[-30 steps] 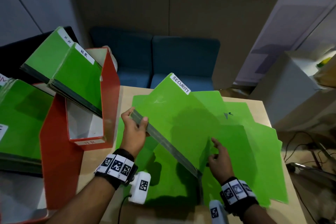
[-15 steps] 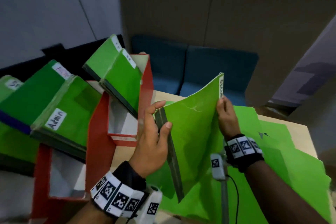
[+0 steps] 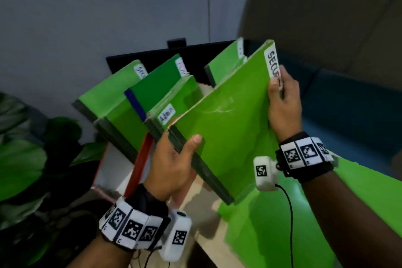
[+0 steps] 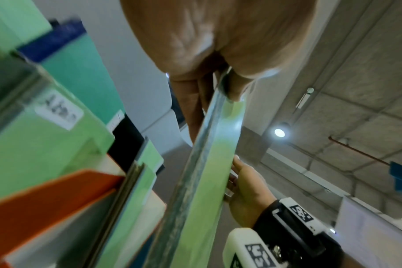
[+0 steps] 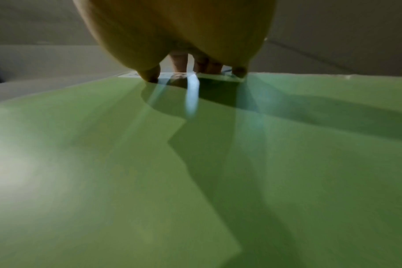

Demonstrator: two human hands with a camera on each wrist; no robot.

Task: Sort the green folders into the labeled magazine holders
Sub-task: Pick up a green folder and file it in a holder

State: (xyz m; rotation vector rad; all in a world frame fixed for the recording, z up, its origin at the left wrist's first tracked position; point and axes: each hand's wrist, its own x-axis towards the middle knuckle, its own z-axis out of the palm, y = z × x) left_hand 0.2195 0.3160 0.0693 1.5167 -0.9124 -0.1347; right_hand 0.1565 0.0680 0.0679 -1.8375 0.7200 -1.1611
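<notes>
Nearest, two wrists wrapped in black bands with white coded tags, a small white camera block hanging under each. Left hand [image 3: 174, 165] clamped on the dark spine edge of a green folder [image 3: 228, 128], thumb across the front cover, fingers curled behind; same grip seen from the left wrist view, thumb and fingers [image 4: 190, 108] pinching the thin edge. Right hand [image 3: 285, 104] gripping the folder's upper far corner, thumb lying over the lower end of a white label [image 3: 272, 61] lettered "SECU…", the rest covered. Held in the air, tilted, cover facing the camera, above a pale table [image 3: 206, 213] and just in front of the holders. More loose green folders [image 3: 304, 224] lying flat on the table below and to the right. Just beyond the left hand, red magazine holders [image 3: 139, 165] with white inner walls, packed with leaning green folders: one tagged "Admin" [image 3: 167, 114], one darker with a blue spine [image 3: 136, 102], two further back with labels too blurred to read. Left of these, large dark green plant leaves [image 3: 19, 159]. Behind the holders, a black screen [image 3: 195, 54], then a grey wall and, to the right, a blue sofa [image 3: 352, 111].
</notes>
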